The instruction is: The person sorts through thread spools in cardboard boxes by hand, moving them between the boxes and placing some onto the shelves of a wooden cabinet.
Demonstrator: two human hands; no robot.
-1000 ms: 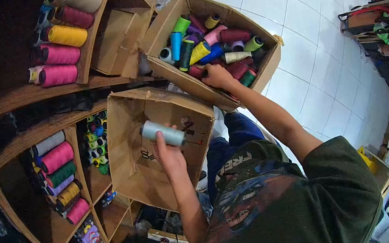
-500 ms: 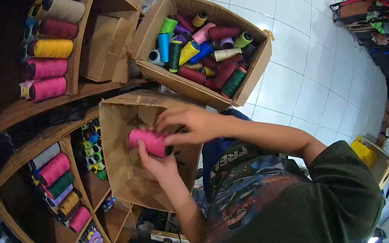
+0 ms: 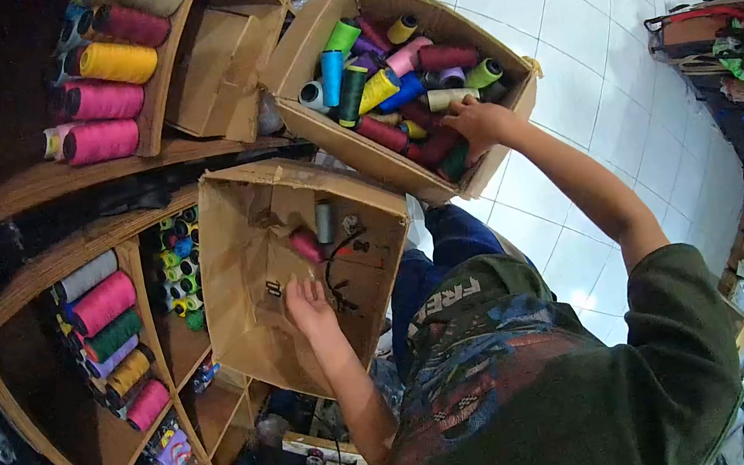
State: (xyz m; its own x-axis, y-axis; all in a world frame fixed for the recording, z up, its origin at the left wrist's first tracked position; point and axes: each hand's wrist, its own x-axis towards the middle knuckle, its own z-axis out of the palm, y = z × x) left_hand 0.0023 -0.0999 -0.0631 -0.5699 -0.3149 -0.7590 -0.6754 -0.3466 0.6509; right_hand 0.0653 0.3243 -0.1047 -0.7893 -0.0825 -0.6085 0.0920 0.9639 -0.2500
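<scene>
My left hand is open, fingers spread, over a cardboard box on the left. Inside that box, a pink thread spool lies beside a grey thread spool, with black cord-like bits near them. My right hand reaches into a second cardboard box full of coloured thread spools. Its fingers are apart, by a dark green spool and maroon spools. A cream spool lies just above the fingertips.
Wooden shelves on the left hold rows of thread spools, including a yellow spool and a pink spool. White floor tiles extend beyond the boxes. Piled goods line the far right.
The pink spool that was in my hands is now inside the left box, released. My right hand has moved right and up into the box of spools. My left hand has opened.
</scene>
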